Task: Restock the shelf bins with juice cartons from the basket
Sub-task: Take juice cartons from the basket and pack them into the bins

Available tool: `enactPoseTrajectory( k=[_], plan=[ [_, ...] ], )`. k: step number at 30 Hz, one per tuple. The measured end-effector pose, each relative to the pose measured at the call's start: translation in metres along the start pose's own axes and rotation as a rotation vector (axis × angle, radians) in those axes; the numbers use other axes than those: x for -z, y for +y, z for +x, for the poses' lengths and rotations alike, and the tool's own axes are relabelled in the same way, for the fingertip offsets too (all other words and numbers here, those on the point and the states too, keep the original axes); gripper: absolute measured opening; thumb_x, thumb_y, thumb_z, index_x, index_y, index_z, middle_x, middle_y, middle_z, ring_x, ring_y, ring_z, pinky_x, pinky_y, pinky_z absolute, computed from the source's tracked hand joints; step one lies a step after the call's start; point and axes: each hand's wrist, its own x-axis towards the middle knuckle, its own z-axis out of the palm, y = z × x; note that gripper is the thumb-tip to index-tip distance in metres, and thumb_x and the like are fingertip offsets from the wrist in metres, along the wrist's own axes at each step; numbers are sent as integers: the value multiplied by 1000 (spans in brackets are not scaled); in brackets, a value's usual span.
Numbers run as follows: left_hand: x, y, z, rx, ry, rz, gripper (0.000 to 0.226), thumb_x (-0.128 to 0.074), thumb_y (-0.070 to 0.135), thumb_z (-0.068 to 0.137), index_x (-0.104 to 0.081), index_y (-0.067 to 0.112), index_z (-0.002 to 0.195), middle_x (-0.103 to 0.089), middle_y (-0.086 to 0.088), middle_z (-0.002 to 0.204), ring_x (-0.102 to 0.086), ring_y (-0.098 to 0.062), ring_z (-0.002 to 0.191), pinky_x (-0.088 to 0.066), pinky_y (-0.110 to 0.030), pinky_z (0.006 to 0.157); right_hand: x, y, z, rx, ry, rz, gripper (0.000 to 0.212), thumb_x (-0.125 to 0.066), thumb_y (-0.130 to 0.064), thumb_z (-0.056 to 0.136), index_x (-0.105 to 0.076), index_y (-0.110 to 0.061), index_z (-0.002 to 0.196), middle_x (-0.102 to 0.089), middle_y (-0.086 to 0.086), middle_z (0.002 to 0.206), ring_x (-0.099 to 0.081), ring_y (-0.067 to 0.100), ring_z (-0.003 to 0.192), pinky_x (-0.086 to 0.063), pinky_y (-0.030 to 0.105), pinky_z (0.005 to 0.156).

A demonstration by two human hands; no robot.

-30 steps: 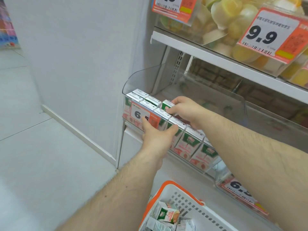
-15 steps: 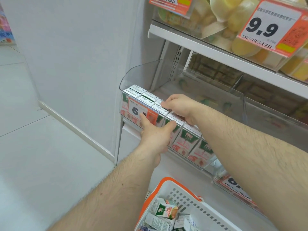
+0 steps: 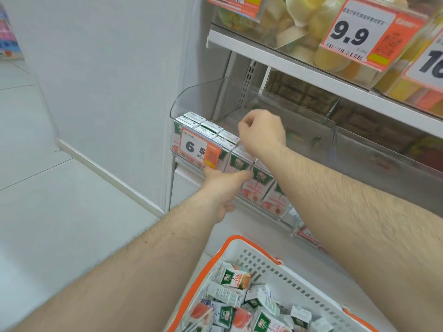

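A clear plastic shelf bin point(image 3: 199, 97) holds rows of upright white and green juice cartons point(image 3: 207, 127) along its front; the space behind them is bare. My left hand point(image 3: 223, 185) presses against the bin's front face just under the price tag point(image 3: 196, 147), thumb stretched right across a carton front. My right hand point(image 3: 261, 130) hovers just above the carton tops with its fingers curled in, nothing visible in it. Below, a white basket with an orange rim point(image 3: 239, 238) holds several loose juice cartons point(image 3: 236, 279) lying at all angles.
A white shelf board point(image 3: 287, 65) runs closely above the bin, carrying bins of yellow cups with a 9.9 price tag point(image 3: 352, 34). A second clear bin point(image 3: 383, 149) adjoins on the right. A white wall panel point(image 3: 107, 68) and pale floor tiles lie to the left.
My right hand has lifted off the carton tops and curled its fingers. My left hand has slid slightly lower on the bin front. The view has dipped, showing more of the basket.
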Motion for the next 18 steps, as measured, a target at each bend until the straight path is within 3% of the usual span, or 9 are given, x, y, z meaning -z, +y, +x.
enactPoseTrajectory(
  k=[2,5,7,8,10,11,14,18],
  plan=[
    [-2,-5,-7,-6,-22,138,95,-77,29,79,-13,21,149,-48,-5,138,-55,-25,112,-51,-48,96,10,2,-24,122,167,43,19,-52,-28,88,-69,-20,86,-72,-1,89,-64,24,87,-52,35,78],
    [-4,-19,-21,-44,-130,387,74,-74,28,81,-30,18,139,-56,-4,122,-61,-23,101,-51,-40,86,20,9,-75,290,304,173,17,-55,-24,80,-67,-14,73,-66,-3,69,-60,21,70,-49,35,68],
    [-8,-33,-32,-83,-218,521,48,-70,23,83,-45,23,123,-59,-8,119,-60,-21,92,-48,-34,74,19,23,-109,327,344,253,17,-55,-22,76,-64,-11,66,-62,-3,61,-57,21,63,-48,36,62],
    [-9,-42,-36,-95,-245,570,48,-69,22,82,-46,22,123,-59,-9,120,-60,-22,89,-45,-31,67,18,33,-125,318,346,278,17,-55,-20,74,-63,-10,64,-60,-2,59,-57,22,61,-48,36,60],
    [-12,-62,-38,-104,-278,680,67,-70,24,77,-40,15,136,-59,-10,121,-63,-22,91,-42,-25,58,13,56,-152,252,321,298,16,-55,-19,72,-62,-10,62,-57,-3,56,-55,20,59,-46,33,58],
    [-13,-72,-40,-105,-285,734,72,-70,24,76,-37,13,139,-58,-11,124,-63,-23,98,-44,-26,61,11,69,-165,190,288,308,16,-55,-20,73,-62,-11,61,-56,-5,55,-53,18,58,-45,31,58],
    [-16,-103,-43,-80,-306,842,72,-70,24,76,-35,15,138,-60,-8,118,-62,-24,102,-52,-34,80,2,107,-199,-20,167,320,15,-58,-16,77,-63,-15,64,-56,-8,56,-52,12,58,-45,28,59],
    [-19,-143,-37,-72,-338,980,65,-69,23,80,-38,16,137,-62,-4,117,-62,-22,98,-49,-30,75,-13,154,-235,-272,72,318,16,-59,-13,83,-65,-13,68,-60,-5,61,-51,10,59,-42,20,56]
  ],
)
